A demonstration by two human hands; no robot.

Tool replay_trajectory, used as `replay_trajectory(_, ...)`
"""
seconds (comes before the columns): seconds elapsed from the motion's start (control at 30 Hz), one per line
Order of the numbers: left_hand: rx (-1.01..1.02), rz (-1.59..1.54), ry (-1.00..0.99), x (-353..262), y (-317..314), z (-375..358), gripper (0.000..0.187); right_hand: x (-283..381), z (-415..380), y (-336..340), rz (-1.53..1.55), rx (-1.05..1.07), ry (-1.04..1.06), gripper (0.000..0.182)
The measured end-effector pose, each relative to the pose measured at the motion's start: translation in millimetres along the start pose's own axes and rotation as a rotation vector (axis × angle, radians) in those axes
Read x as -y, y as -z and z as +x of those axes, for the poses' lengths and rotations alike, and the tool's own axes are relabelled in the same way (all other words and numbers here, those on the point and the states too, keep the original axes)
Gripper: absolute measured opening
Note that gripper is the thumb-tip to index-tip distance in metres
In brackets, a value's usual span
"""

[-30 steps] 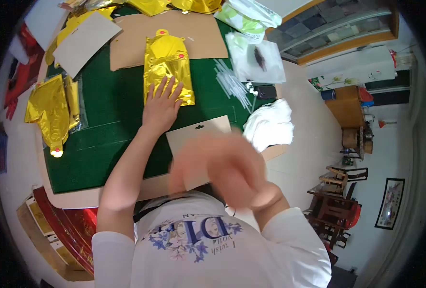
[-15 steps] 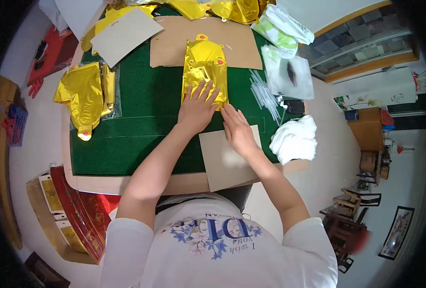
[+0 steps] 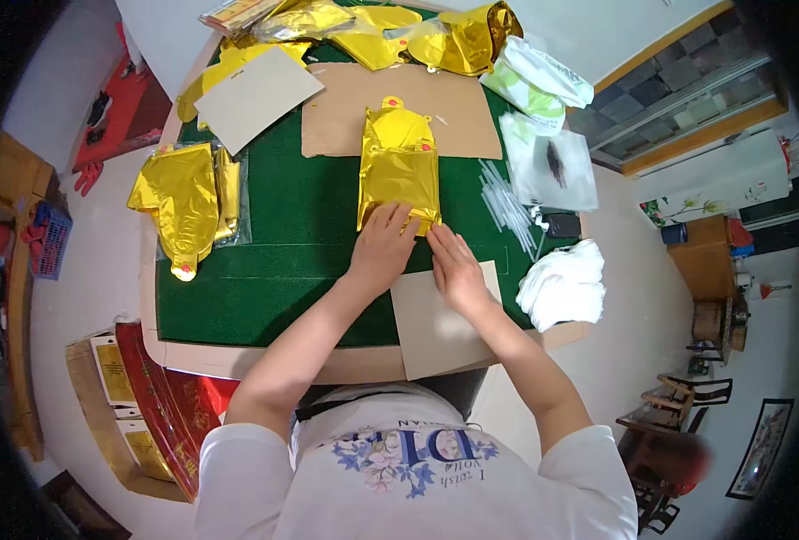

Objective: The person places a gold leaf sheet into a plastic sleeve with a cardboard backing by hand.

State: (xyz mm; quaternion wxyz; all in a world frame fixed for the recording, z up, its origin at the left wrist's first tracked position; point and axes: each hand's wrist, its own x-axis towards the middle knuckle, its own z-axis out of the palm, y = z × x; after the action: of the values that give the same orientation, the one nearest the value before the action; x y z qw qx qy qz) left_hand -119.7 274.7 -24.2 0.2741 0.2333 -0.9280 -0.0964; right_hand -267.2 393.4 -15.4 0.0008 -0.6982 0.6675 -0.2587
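Note:
A folded gold foil balloon lies upright in front of me, its tabbed top with red spots on brown cardboard. My left hand rests on its lower edge, fingers a little bent and apart. At the lower right corner, my right hand touches the foil with fingers stretched out side by side; its thumb is mostly hidden. Under the right hand and wrist is a beige card sheet that overhangs the table's front edge.
Left on the green tabletop lies another gold foil balloon beside a packed one. A grey card and more gold foil are at the back. Clear straws, plastic bags and white cloth lie right.
My left hand has slid down the foil from its middle to the lower edge, its fingers now more bent. My right hand stays at the corner. The whole view has shifted slightly.

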Motion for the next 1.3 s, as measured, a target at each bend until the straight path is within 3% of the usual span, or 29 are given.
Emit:
replay_trajectory(0.07, -0.011, 0.033, -0.004, -0.3, 5.3, -2.7, 0.029, 1.5, 0.8, 2.2, -0.004, 0.001, 0.009, 0.043)
replay_trajectory(0.13, 0.151, 0.124, -0.064, 2.8, 7.8, 0.9, 0.019, 0.0, -0.2, 0.4, -0.013, -0.002, 0.005, 0.044)
replay_trajectory(0.33, 0.167, 0.254, -0.084, -3.3, 0.1, 9.0, 0.008, -1.2, 1.7, 0.0, -0.026, -0.008, 0.007, 0.044)
replay_trajectory(0.63, 0.077, 0.295, -0.149, -2.3, -7.3, 10.0, 0.007, -2.6, 3.0, 0.1, -0.054, 0.017, 0.006, 0.048)
replay_trajectory(1.3, 0.102, 0.264, -0.145, -3.5, -2.7, -2.0, 0.007, 9.0, -8.1, 8.2, -0.07, 0.069, -0.018, 0.046)
